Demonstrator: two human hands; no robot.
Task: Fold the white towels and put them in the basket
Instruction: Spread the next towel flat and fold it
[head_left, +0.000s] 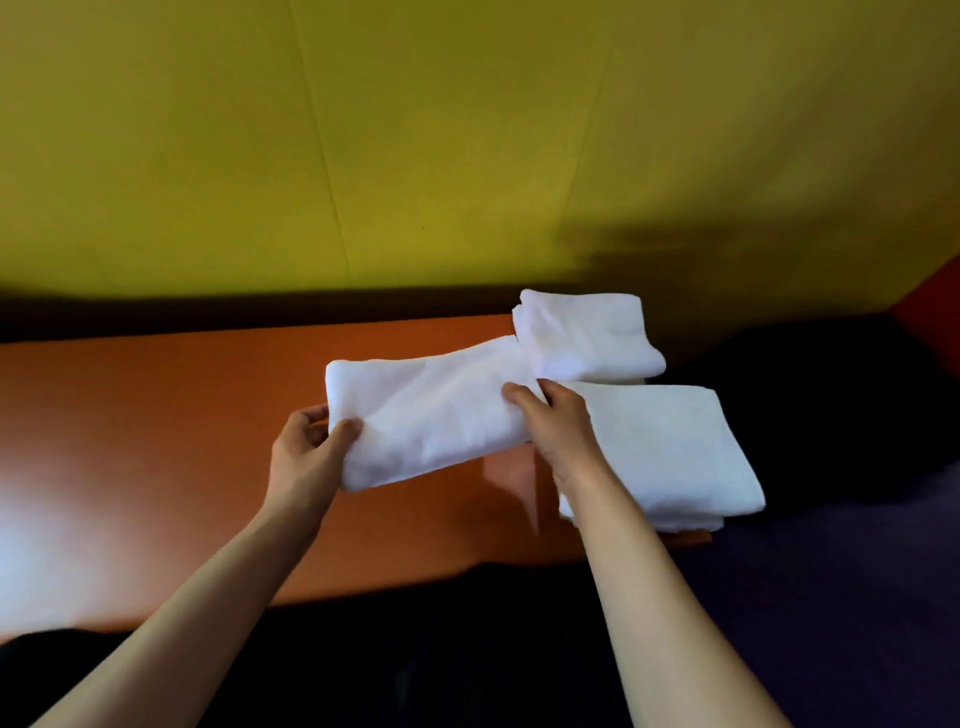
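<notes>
Towel (431, 410), white, part-folded: both hands are holding it just above table (156, 415). L hand (306, 452) is pinching its near-left corner, thumb on top; R hand (558, 426) is gripping its right end. Probably soft, light, floppy, so it's likely sagging unless held at both ends. Two folded towels are lying at right: small (587, 335) and big (670, 452), at table's right end. Basket not showing. Table orange, glossy; wall (415, 130) yellow-green.
</notes>
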